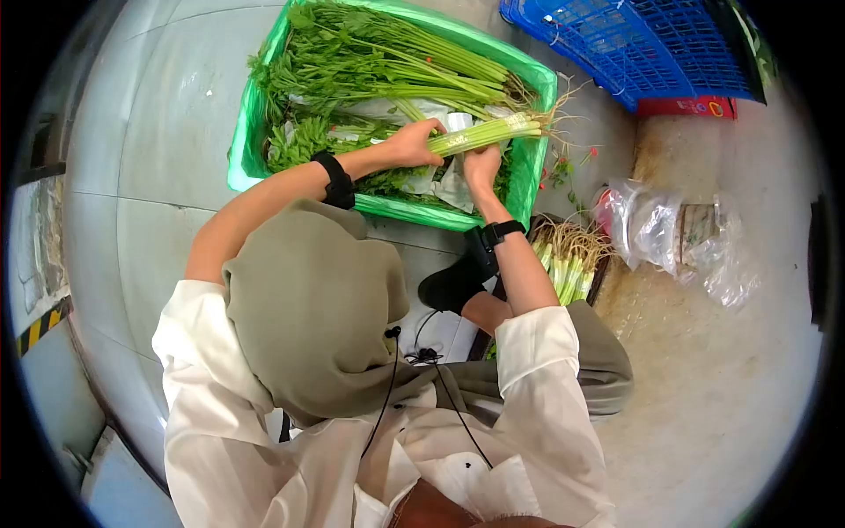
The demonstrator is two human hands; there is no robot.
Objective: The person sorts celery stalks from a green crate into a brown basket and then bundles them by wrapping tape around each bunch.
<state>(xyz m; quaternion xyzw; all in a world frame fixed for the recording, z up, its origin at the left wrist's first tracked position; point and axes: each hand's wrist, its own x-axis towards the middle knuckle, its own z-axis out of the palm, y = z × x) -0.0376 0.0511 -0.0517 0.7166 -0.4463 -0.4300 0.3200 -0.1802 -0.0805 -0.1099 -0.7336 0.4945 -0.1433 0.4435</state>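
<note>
A bunch of celery [488, 135] with pale green stalks and stringy roots lies across both hands, above a green-lined crate [378, 206]. My left hand [412, 143] grips its stalks on the leafy side, thumb and fingers around them. Nearer the roots, my right hand [481, 165] holds the bunch from below; its fingers are partly hidden behind the stalks. Pale printed bands show on the bunch. Just behind it is a small white cylindrical object [459, 121]. More celery [396, 57] fills the crate, leaves to the left and roots to the right.
Beside my right forearm stands another container with rooted celery bunches [568, 264]. Clear plastic bags [656, 231] lie on the floor at right. A blue plastic crate [634, 44] stands at the upper right, above a red box [687, 107]. My foot [453, 283] is close to the green-lined crate.
</note>
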